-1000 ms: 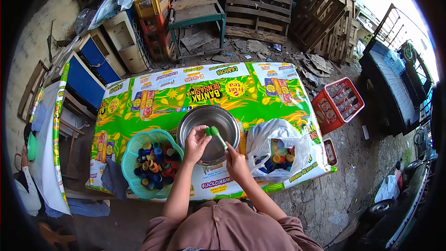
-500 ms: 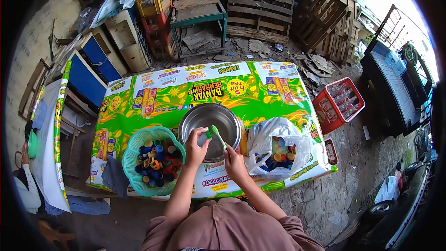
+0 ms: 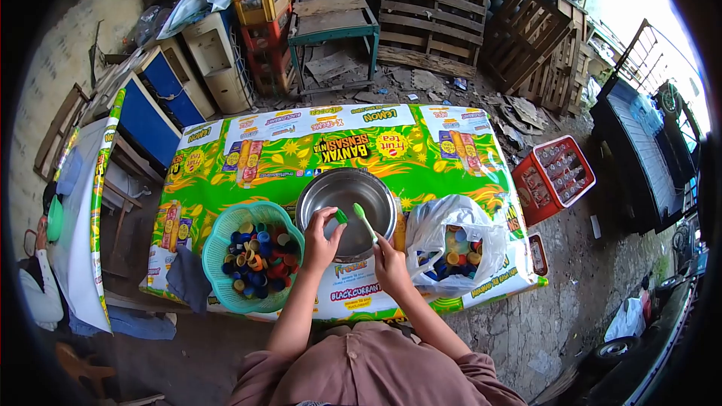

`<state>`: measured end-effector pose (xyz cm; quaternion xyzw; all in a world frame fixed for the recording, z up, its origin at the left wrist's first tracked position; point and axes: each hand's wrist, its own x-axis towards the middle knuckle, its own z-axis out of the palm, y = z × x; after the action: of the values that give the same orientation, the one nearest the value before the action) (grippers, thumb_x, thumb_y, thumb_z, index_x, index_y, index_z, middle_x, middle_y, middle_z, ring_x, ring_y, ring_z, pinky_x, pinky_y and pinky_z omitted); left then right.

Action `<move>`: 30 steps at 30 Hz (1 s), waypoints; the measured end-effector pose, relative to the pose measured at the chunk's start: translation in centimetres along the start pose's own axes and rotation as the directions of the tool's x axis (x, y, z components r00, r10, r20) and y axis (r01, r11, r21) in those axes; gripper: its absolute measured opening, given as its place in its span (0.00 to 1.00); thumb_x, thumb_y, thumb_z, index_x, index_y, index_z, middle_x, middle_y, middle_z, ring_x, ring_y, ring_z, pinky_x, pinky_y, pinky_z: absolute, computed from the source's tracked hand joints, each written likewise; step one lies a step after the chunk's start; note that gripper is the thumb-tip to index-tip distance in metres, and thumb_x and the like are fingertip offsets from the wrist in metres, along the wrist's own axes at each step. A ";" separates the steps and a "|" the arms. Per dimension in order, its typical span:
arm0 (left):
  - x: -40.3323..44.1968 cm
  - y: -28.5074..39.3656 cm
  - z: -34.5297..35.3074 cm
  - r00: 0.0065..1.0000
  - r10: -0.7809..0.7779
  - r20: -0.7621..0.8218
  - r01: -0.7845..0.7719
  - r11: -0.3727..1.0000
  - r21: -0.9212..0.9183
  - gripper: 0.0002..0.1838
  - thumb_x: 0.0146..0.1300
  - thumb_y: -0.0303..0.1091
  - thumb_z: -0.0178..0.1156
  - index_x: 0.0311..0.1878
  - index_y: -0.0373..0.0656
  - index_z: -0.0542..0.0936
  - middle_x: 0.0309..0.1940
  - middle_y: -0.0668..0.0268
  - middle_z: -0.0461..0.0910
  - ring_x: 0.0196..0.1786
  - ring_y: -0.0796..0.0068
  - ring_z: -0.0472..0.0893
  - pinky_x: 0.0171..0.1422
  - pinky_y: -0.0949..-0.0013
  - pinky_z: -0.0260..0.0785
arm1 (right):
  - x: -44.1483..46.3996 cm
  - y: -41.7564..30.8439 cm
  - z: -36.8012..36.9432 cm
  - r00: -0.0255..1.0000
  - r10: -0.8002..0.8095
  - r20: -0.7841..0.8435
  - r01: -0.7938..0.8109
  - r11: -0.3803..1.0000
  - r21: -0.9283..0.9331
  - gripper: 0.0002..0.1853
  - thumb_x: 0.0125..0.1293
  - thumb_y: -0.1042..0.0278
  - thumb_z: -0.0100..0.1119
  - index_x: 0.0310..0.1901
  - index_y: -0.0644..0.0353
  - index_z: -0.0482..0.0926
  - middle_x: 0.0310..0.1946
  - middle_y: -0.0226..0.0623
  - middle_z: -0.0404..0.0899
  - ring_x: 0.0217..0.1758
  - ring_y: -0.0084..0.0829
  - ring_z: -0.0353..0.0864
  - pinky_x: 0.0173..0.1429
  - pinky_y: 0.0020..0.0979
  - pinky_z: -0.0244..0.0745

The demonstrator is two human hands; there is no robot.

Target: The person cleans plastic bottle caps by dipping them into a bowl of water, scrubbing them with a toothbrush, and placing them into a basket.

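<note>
Between the thumb and fingers of my left hand (image 3: pixel 322 240) is a green bottle cap (image 3: pixel 341 216), held over the near part of a steel bowl (image 3: pixel 307 199). My right hand (image 3: pixel 392 267) grips the handle of a green and white toothbrush (image 3: pixel 365 222), its bristle end up over the bowl and apart from the cap. Left of the bowl sits a turquoise basket (image 3: pixel 218 256) holding several bottle caps (image 3: pixel 259 252) of mixed colours. On the right, a white plastic bag (image 3: pixel 489 244) lies open with more caps (image 3: pixel 455 256) inside.
A printed green cover (image 3: pixel 289 152) lies over the table, with a dark cloth (image 3: pixel 188 278) at its left edge. Red crates (image 3: pixel 553 179) of bottles stand on the floor at the right. Behind are a small table (image 3: pixel 333 11) and pallets (image 3: pixel 432 15). Another person's arm (image 3: pixel 47 286) shows far left.
The toothbrush has moved away from the green cap, leaving a gap between them. The whole view has shifted slightly, so the table and bowl appear a little further right.
</note>
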<state>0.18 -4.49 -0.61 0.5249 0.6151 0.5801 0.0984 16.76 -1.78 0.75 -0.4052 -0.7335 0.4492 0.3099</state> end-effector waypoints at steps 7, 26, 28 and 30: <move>-0.5 -0.1 -0.2 0.966 -0.245 0.086 0.259 0.893 -0.368 0.15 0.60 0.24 0.53 0.50 0.33 0.68 0.44 0.59 0.74 0.47 0.74 0.76 0.53 0.74 0.69 | 1.1 0.4 -0.5 0.999 0.044 0.008 -0.043 0.990 -0.131 0.15 0.62 0.72 0.47 0.49 0.67 0.70 0.23 0.57 0.73 0.29 0.49 0.78 0.31 0.37 0.70; -1.0 0.8 -4.0 0.986 -0.157 -0.052 0.161 0.982 0.095 0.11 0.52 0.28 0.59 0.40 0.40 0.74 0.37 0.58 0.76 0.43 0.59 0.76 0.48 0.65 0.66 | -1.3 -1.9 -3.9 0.993 -0.111 0.036 0.116 0.976 -0.186 0.12 0.63 0.75 0.44 0.47 0.68 0.70 0.22 0.50 0.75 0.24 0.44 0.78 0.28 0.33 0.69; -2.0 1.5 -8.0 0.965 -0.183 -0.189 0.207 0.971 0.118 0.11 0.52 0.28 0.59 0.40 0.40 0.74 0.37 0.59 0.77 0.42 0.62 0.76 0.46 0.67 0.67 | -2.5 -1.0 -4.4 0.992 -0.123 0.029 0.127 0.974 -0.188 0.11 0.63 0.75 0.44 0.46 0.68 0.70 0.21 0.50 0.74 0.22 0.43 0.77 0.27 0.33 0.68; -3.9 1.7 -12.3 0.956 -0.112 -0.272 0.195 0.934 0.300 0.11 0.53 0.28 0.59 0.40 0.38 0.73 0.39 0.59 0.77 0.42 0.64 0.77 0.47 0.68 0.67 | -3.9 -0.1 -5.1 0.991 -0.131 0.021 0.133 0.973 -0.190 0.11 0.63 0.75 0.44 0.46 0.68 0.70 0.20 0.49 0.74 0.21 0.42 0.76 0.26 0.33 0.68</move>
<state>-6.19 -15.32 2.68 0.4066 0.7487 0.5232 -0.0220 22.77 -3.09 2.58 -0.3816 -0.7999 0.3568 0.2955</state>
